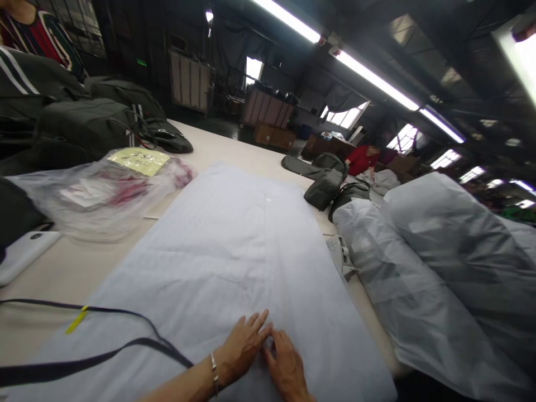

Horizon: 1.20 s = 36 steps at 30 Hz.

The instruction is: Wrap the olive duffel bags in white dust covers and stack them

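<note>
A large translucent white plastic sheet or bag (218, 234) lies spread flat over the table, running away from me. My left hand (245, 345), with a bracelet at the wrist, rests on it near the front, its fingers apart and pointing forward. Beside it, my right hand (286, 360) touches the sheet with bent fingers close to the left fingertips; whether it pinches the plastic is hidden. A dark strap (104, 354) with a thinner cord crosses the sheet's left part and ends near my left forearm.
Dark bags (84, 125) pile up at the left behind a clear plastic bag (100, 195) with a yellow note. A white phone (27, 254) lies at the left edge. Grey plastic-wrapped bundles (444, 268) and dark bags (324, 187) stand right. People are in the background.
</note>
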Tool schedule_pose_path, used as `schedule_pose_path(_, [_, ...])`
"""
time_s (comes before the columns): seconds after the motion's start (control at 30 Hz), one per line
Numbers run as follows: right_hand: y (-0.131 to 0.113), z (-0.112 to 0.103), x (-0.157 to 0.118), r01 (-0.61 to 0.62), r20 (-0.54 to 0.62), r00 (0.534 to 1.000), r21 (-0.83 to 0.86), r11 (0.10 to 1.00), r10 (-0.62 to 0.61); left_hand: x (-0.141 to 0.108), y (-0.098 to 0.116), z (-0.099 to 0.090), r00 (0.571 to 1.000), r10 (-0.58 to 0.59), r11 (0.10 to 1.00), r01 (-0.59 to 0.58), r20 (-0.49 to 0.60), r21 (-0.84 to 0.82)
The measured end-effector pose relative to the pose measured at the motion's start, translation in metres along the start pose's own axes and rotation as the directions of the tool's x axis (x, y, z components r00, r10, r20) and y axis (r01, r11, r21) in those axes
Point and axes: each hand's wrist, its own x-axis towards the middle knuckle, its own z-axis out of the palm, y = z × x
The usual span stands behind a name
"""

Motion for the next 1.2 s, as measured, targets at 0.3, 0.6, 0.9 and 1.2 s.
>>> schedule_pose_path(0.3, [0.022, 0.031, -0.054, 0.197, -0.296, 0.922, -0.195, 0.961, -0.249, -0.004, -0.008, 0.019, 0.995, 0.104, 0.991, -0.104, 0.003, 0.08])
schedule_pose_path(0.6, [0.029, 0.051, -0.078, 0.272, -0.311, 0.89, -0.223, 0.936, -0.333, 0.007, 0.009, 0.019, 0.992, 0.107, 0.994, -0.106, -0.06, 0.027])
schedule_pose_path(0.9, [0.066, -0.003, -0.043, 0.216, -0.333, 0.922, 0.019, 0.976, -0.198, 0.009, 0.026, 0.028, 0.999, -0.002, 0.999, 0.0, -0.034, -0.049])
schedule_pose_path(1.2, [0.217, -0.195, 0.126, -0.466, -0.322, 0.74, 0.389, 0.795, 0.591, 0.007, -0.005, 0.09, 0.858, 0.235, 0.956, -0.119, -0.457, 0.268])
